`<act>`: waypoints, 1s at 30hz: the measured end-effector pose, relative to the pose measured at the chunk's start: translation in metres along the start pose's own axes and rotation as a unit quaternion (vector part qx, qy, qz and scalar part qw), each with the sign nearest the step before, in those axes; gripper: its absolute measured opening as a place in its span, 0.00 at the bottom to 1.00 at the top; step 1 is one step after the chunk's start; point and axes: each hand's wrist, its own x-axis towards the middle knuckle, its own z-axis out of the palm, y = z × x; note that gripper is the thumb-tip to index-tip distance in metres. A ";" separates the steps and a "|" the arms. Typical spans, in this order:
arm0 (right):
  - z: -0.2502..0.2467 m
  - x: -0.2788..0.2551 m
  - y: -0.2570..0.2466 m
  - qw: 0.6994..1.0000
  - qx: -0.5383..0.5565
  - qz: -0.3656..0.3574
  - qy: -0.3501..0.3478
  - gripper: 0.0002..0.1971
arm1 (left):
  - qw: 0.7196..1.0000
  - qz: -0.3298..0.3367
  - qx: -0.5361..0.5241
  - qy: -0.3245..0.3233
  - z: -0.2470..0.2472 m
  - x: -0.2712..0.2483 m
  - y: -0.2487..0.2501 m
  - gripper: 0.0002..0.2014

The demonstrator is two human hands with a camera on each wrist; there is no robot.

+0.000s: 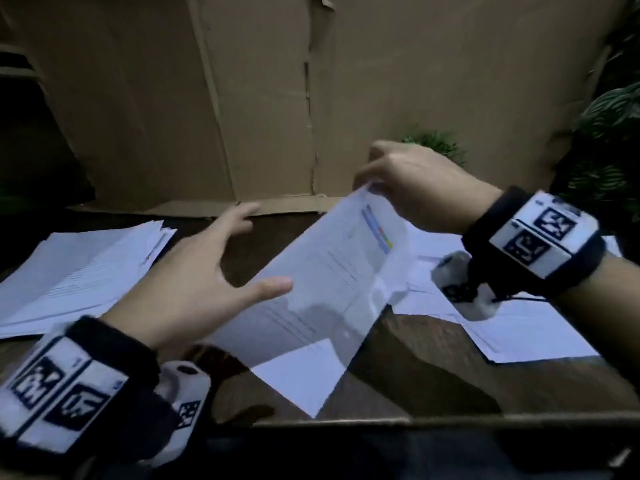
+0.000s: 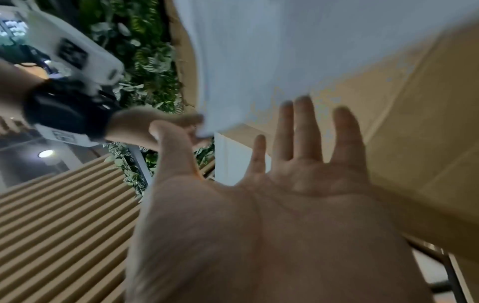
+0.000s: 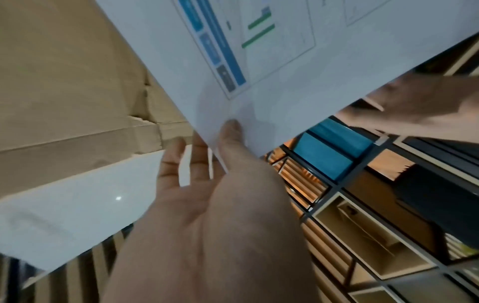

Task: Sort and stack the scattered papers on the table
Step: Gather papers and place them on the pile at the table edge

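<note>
One sheet (image 1: 332, 265) hangs pinched at its top edge by the right hand (image 1: 415, 188); left hand (image 1: 194, 282) spread beneath.

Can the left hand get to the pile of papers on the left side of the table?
Probably yes. The left hand is open and holds nothing, and the pile lies just beside it with nothing between. The right hand alone pinches the raised sheet.

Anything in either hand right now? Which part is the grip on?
The right hand pinches the printed sheet at its far top corner, thumb on the printed face. The left hand is spread open beside the sheet, holding nothing.
</note>
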 end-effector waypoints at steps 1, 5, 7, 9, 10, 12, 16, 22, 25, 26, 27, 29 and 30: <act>-0.005 0.009 -0.007 0.999 0.000 -0.025 0.022 0.10 | 1.000 0.008 -0.020 -0.018 0.006 0.006 0.004 0.44; -0.001 0.016 -0.031 0.994 0.066 -0.029 0.080 0.11 | 0.998 0.026 -0.059 -0.007 0.034 0.022 -0.004 0.13; 0.013 -0.001 -0.025 0.992 0.109 0.023 0.059 0.22 | 0.988 -0.033 -0.146 0.030 0.048 0.023 -0.022 0.12; 0.030 -0.030 -0.004 0.981 0.160 0.105 -0.007 0.28 | 0.962 -0.125 -0.238 0.052 0.060 0.018 -0.044 0.11; 0.037 -0.049 0.010 0.969 0.188 0.157 -0.045 0.27 | 0.946 -0.164 -0.274 0.052 0.066 0.015 -0.054 0.09; 0.050 -0.089 0.036 0.934 0.215 0.259 -0.120 0.25 | 0.925 -0.208 -0.317 0.038 0.078 0.006 -0.067 0.08; 0.073 -0.154 0.082 0.880 0.219 0.363 -0.215 0.22 | 0.912 -0.226 -0.343 0.011 0.092 0.004 -0.066 0.08; 0.078 -0.174 0.133 0.758 0.361 0.514 -0.176 0.18 | 0.913 -0.211 -0.349 0.006 0.109 0.044 -0.052 0.10; 0.090 -0.168 0.137 0.494 0.631 0.597 -0.035 0.19 | 0.908 -0.212 -0.362 0.000 0.117 0.071 -0.043 0.13; 0.096 -0.164 0.136 0.426 0.679 0.597 -0.011 0.19 | 0.905 -0.215 -0.368 -0.003 0.120 0.080 -0.042 0.14; 0.099 -0.159 0.133 0.381 0.715 0.586 0.002 0.19 | 0.902 -0.218 -0.374 -0.007 0.123 0.088 -0.041 0.15; 0.108 -0.144 0.131 0.321 0.763 0.560 0.020 0.16 | 0.895 -0.225 -0.384 -0.016 0.129 0.104 -0.039 0.15; 0.112 -0.135 0.130 0.295 0.782 0.548 0.028 0.15 | 0.891 -0.228 -0.391 -0.020 0.132 0.112 -0.039 0.15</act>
